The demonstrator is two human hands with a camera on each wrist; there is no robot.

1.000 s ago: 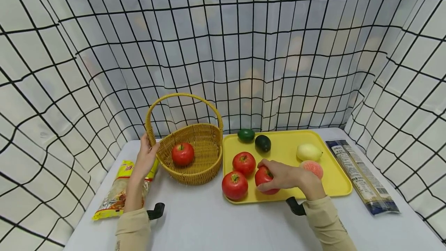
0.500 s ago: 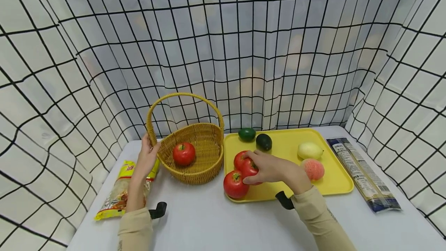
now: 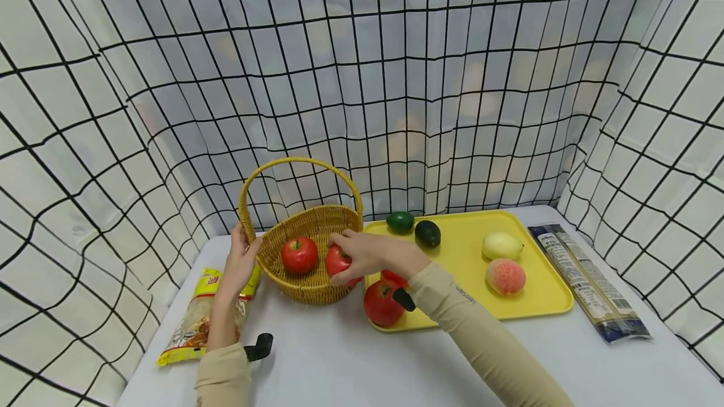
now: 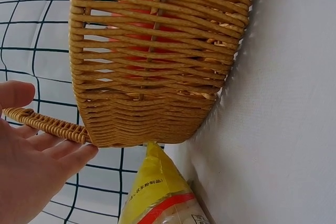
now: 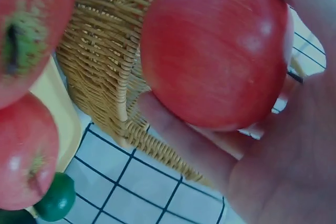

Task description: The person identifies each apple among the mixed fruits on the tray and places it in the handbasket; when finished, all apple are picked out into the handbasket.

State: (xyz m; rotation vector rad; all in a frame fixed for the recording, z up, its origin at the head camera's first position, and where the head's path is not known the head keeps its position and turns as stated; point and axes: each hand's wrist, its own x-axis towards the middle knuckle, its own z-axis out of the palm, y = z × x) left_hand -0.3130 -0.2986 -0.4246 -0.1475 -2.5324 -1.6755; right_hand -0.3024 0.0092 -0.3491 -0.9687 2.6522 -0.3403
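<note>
A wicker basket (image 3: pixel 310 294) with a tall arched handle stands at left of centre, one red apple (image 3: pixel 300 255) inside. My left hand (image 3: pixel 240 262) holds the foot of the handle (image 4: pixel 47 123) at the basket's left side, thumb in front and fingers behind. Another red apple (image 5: pixel 215 51) is gripped in my right hand (image 3: pixel 367 253), which is over the basket's right rim. Two more apples lie at the near left corner of the yellow tray (image 3: pixel 464 306): a front apple (image 3: pixel 383 304) and a rear apple (image 3: pixel 394 278), mostly hidden behind my right wrist.
The tray also bears two dark green avocado-like fruits (image 3: pixel 427 233), a pale yellow fruit (image 3: pixel 502 246) and a peach (image 3: pixel 506 276). A yellow food bag (image 3: pixel 195 322) lies under my left forearm, a long packet (image 3: pixel 588 281) right of the tray. Netted white walls (image 3: pixel 418 93) surround the table.
My right hand has carried its apple from the tray leftward to the basket's right rim. The left hand has stayed at the handle, and the basket stands where it was.
</note>
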